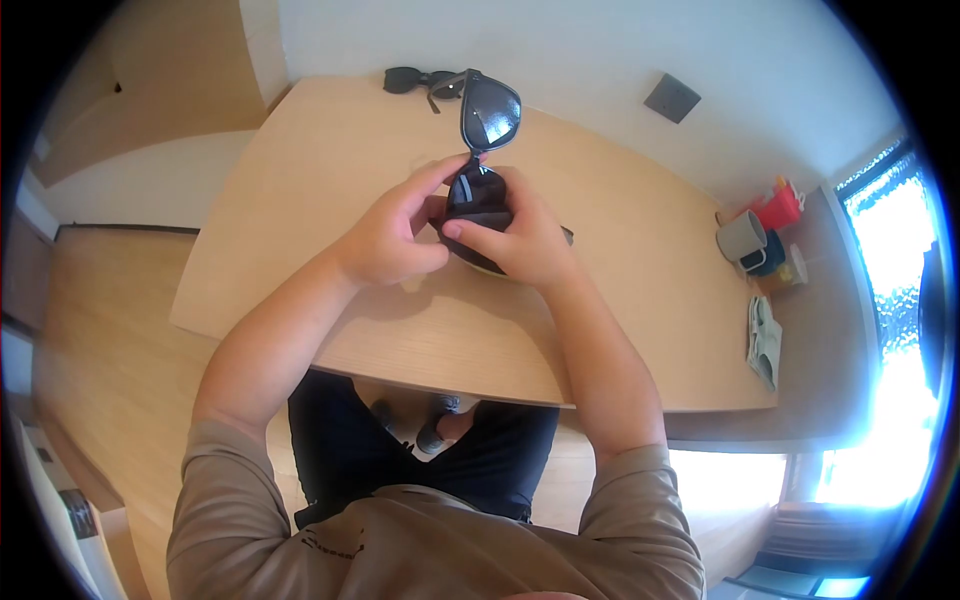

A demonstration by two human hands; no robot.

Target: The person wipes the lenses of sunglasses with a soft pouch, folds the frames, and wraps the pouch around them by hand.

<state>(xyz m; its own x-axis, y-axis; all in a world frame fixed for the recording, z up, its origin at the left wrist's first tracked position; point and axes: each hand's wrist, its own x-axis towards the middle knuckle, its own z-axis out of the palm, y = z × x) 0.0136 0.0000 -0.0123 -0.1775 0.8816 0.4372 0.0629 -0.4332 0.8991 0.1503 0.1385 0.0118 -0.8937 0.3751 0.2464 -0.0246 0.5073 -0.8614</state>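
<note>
Head view, only one: step in hand looks like two-handed handling of the sunglasses (491,112), close work around one lens, my read. They're mid-table in front of the torso, frame turned on end, one lens sticking out at 12 o'clock, the other down between the hands. Right hand (385,237) grasps from the 9 o'clock side, fingers reaching up near the bridge; left hand (537,235) grasps from 3 o'clock, thumb across the bottom of the lower lens. Dark item (474,258) just under the hands, light edge showing; case or cloth, can't tell. Whether it touches the frame, can't tell either. Next move calls for steady support at the bridge and light pressure on the lens; too much squeeze could smudge it or stress the frame. Surface: pale wood-look table (655,300), curved by the wide lens. From the hands: second sunglasses (404,80) at 11, near the wall; dark wall plate (672,98) at 2; grey mug (741,238) at 3, red item (779,208) just behind it; folded pale item (764,342) at 4, by the table edge. Room: bright window (900,300) past 3, blown out; wood-look floor (120,290) at 8 to 9; shoe (431,437) under the table at 6.
</note>
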